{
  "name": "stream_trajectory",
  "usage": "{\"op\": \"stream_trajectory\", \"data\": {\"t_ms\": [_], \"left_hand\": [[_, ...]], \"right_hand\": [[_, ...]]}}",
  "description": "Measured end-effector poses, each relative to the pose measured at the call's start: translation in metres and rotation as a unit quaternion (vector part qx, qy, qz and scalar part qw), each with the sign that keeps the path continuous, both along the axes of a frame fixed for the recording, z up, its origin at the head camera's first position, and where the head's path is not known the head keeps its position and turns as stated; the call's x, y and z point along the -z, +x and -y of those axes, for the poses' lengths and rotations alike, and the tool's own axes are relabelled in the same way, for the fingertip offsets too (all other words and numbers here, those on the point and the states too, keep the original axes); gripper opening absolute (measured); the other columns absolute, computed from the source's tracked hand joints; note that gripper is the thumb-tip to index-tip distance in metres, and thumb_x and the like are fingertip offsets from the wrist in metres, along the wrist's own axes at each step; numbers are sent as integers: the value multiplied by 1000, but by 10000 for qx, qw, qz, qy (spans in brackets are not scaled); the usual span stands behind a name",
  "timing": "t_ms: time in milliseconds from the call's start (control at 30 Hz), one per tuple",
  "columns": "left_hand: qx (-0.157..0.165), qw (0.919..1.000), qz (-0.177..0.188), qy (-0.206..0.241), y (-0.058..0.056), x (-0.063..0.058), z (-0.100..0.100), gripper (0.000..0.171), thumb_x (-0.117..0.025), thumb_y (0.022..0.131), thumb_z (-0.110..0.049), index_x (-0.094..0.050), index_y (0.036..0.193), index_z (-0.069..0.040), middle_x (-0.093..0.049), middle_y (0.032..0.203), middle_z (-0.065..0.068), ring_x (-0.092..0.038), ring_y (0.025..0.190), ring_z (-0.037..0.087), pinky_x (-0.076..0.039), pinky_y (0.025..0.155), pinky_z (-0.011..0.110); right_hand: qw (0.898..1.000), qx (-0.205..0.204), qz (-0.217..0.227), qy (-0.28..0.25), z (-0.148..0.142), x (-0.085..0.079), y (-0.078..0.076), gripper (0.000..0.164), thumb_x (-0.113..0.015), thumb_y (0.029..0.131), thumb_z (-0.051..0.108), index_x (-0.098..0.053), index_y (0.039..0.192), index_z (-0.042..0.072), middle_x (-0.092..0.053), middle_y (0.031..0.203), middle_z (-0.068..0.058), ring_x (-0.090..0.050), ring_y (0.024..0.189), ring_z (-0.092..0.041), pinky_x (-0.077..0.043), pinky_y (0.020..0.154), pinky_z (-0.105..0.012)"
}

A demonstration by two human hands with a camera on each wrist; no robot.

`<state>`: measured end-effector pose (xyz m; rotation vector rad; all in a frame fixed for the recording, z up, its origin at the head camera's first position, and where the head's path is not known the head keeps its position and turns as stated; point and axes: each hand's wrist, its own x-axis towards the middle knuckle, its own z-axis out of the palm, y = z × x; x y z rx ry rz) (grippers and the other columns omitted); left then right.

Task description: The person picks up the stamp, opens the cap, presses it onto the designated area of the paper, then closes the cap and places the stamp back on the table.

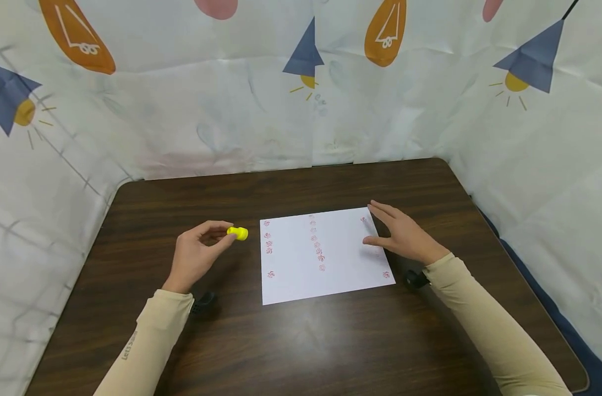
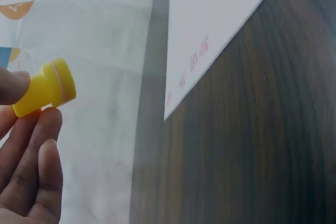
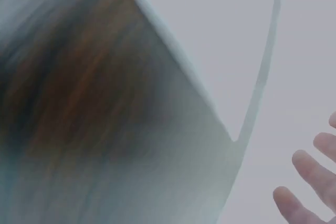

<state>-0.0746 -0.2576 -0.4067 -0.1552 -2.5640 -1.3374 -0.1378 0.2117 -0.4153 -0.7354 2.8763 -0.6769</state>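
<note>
My left hand [image 1: 196,254] pinches a small yellow stamp [image 1: 238,234] between thumb and fingers, to the left of the paper. In the left wrist view the wide round end of the stamp [image 2: 62,81] points away from the fingertips. A white sheet of paper [image 1: 291,286] lies on the table, with small red stamp prints down its left side, middle and right side. My right hand [image 1: 405,234] is over the paper's right edge, fingers spread and nothing held, hiding part of the prints there. In the right wrist view its fingers [image 3: 312,171] show at the lower right, apart from each other.
The dark wood table [image 1: 301,352] has rounded corners. A white curtain [image 1: 182,110] printed with lamps and bulbs stands along its back and sides. Dark wrist straps [image 1: 417,279] sit under both wrists.
</note>
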Motion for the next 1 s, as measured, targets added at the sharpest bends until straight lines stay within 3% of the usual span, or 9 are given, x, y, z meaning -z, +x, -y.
{"op": "stream_trajectory", "data": {"t_ms": [167,333,467,567,700,867,1000], "left_hand": [[-117,9989,118,437,4,4,-9,26,-81,91,-19,-76,115,-10,-76,114,14,-67,88,-9,-55,84,7],[-140,9957,342,848,7,5,-17,30,-80,92,-23,-76,118,-9,-75,118,15,-68,91,-7,-55,87,6],[-87,9918,433,1199,9,6,-21,30,-80,92,-21,-75,119,-8,-74,121,17,-69,92,-5,-56,88,9],[-14,9894,481,1371,10,7,-23,31,-80,92,-19,-74,120,-7,-73,122,17,-69,93,-4,-57,88,10],[1,9876,567,1466,11,7,-25,32,-80,92,-20,-74,121,-7,-73,124,17,-70,94,-3,-57,88,10],[53,9853,705,1558,12,7,-28,32,-80,92,-19,-74,121,-6,-72,125,17,-70,94,-2,-57,88,10],[137,9824,873,1643,11,9,-29,31,-80,92,-18,-74,120,-5,-71,123,15,-70,93,0,-58,88,11]], "right_hand": [[9933,352,-554,-954,19,-1,0,74,-80,91,38,-50,154,11,-51,159,-13,-51,145,-36,-46,116,-59],[9750,484,-1091,-1875,39,0,2,57,-81,91,26,-63,143,13,-66,144,-10,-64,132,-31,-53,110,-54],[9580,521,-1292,-2505,54,0,2,47,-80,91,17,-68,137,14,-73,133,-10,-71,116,-30,-60,96,-44],[9438,620,-1085,-3060,65,0,3,41,-78,93,13,-71,133,16,-74,131,-9,-71,110,-26,-60,89,-30],[9170,634,-628,-3889,78,-2,4,36,-76,93,8,-73,129,12,-72,131,-11,-71,109,-10,-58,94,-22],[8870,496,-175,-4588,98,-4,7,35,-76,92,1,-72,126,2,-72,122,-1,-72,105,-2,-59,95,-19],[8769,349,136,-4792,112,-4,9,34,-75,92,2,-71,126,0,-72,117,10,-72,101,-5,-61,92,-21]]}}
